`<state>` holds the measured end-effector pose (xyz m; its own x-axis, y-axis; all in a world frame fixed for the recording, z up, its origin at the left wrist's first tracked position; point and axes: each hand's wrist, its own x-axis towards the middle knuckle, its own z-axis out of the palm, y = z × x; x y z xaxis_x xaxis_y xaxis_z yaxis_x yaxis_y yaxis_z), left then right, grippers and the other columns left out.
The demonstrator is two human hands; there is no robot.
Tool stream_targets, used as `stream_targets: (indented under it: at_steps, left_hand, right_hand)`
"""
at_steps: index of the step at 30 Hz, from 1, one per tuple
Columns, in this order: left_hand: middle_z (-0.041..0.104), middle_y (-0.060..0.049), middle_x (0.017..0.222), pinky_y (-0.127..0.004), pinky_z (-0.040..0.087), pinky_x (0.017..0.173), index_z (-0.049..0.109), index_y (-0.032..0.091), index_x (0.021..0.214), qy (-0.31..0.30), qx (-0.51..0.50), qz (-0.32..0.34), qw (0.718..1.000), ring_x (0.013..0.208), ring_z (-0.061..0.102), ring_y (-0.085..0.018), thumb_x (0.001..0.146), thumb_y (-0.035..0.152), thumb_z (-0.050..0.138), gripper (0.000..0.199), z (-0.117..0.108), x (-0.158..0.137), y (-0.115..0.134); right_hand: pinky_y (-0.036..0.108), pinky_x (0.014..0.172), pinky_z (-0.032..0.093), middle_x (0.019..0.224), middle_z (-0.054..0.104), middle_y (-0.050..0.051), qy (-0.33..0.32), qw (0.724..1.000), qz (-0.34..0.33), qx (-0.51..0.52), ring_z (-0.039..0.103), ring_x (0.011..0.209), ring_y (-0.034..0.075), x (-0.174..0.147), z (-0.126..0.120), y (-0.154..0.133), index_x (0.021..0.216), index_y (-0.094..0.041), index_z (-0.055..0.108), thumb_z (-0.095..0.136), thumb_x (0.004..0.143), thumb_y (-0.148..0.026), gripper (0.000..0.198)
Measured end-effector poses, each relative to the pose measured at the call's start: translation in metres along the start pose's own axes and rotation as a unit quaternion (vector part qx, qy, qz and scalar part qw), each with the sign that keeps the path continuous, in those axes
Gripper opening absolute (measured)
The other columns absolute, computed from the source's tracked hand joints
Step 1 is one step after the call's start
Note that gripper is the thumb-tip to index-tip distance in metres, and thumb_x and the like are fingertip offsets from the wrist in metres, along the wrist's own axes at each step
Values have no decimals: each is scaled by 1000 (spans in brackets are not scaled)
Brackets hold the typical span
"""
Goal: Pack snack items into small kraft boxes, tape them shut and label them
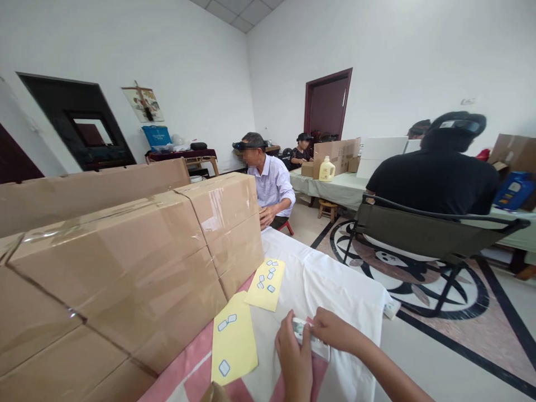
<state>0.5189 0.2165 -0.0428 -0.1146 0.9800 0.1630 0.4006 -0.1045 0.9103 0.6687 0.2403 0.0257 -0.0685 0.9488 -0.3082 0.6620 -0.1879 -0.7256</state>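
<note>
Over the table's near right part, my left hand (pixel 295 357) grips a small white packet (pixel 298 328) with greenish print, thumb on its near side. My right hand (pixel 335 330) is closed at the packet's right end, its fingertips pinched there and partly hidden. What exactly the packet holds I cannot make out. To the left lies a yellow sheet (pixel 238 349) with a few white, blue-edged square stickers. Beyond it, a second yellow sheet (pixel 273 298) carries several similar stickers.
A wall of taped cardboard boxes (pixel 138 273) borders the left side. White cloth (pixel 335 279) covers the table, with pink-and-white fabric (pixel 192 365) at its near left. A person in a light shirt (pixel 274 184) sits across; another in black (pixel 431 178) sits in a folding chair (pixel 419 229).
</note>
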Motion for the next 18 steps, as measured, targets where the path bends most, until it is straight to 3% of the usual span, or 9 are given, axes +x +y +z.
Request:
stream_targets:
  at_steps: [7,18]
  left_hand:
    - [61,-16,137,-48,40,110,52,18,139,-1,34,5,999,128,54,-33,90,56,56,62,6,0,-13]
    - [65,-13,133,-48,45,108,56,23,135,5,50,6,999,126,56,-32,93,61,47,57,3,-1,-9]
  right_hand:
    - [28,60,36,81,65,5,48,997,11,-60,59,71,18,-1,5,5,76,-19,50,58,86,-36,22]
    - [29,63,32,87,65,8,56,990,-3,-130,56,74,17,-3,2,-3,79,-17,51,58,86,-31,17]
